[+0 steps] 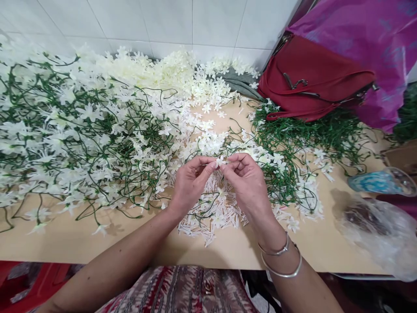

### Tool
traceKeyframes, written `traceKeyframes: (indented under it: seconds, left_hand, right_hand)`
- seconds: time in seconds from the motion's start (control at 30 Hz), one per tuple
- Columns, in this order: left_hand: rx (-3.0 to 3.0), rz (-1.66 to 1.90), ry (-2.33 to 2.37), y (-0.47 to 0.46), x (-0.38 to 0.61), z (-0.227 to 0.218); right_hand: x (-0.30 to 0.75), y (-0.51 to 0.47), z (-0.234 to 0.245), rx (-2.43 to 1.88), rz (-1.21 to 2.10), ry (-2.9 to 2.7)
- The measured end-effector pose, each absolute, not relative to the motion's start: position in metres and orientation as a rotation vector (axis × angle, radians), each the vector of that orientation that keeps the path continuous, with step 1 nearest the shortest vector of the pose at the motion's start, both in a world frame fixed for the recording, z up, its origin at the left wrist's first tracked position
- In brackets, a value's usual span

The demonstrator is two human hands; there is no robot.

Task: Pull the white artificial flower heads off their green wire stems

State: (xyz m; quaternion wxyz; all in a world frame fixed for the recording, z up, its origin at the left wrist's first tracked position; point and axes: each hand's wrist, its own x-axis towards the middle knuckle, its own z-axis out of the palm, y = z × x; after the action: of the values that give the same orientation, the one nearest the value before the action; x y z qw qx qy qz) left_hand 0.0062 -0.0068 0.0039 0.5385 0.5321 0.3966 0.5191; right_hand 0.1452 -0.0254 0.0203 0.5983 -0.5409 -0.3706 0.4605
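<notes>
My left hand (192,178) and my right hand (246,178) meet over the middle of the table. Between their fingertips is a small white artificial flower (220,161), pinched from both sides. Below the hands lies a pile of thin white stamen sticks (224,213), with a few green stems among them. Loose white petal pieces (208,141) are scattered just beyond my fingers. To the left spreads a big heap of white flowers on green stems (97,139). Green stems (280,134) lie heaped on the right.
A red handbag (312,78) and a purple plastic bag (368,52) stand at the back right. Near the right edge lie a blue-and-white cup (374,181) and a clear plastic bag (387,234). Cream petals (172,69) pile against the tiled wall (215,21).
</notes>
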Motion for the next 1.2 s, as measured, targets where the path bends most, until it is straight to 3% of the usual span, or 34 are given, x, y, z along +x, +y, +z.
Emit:
traceKeyframes:
  seconds: [0.9,1.2]
  left_hand:
    - [1.249,1.238,0.894,-0.004,0.007,0.0]
    - [1.114,1.295,0.87,-0.001,0.005,0.005]
  right_hand:
    - [0.151,-0.02,0.019,-1.149,1.237,-0.833]
    - [0.175,-0.026,0.028,-1.418,0.582,-1.304]
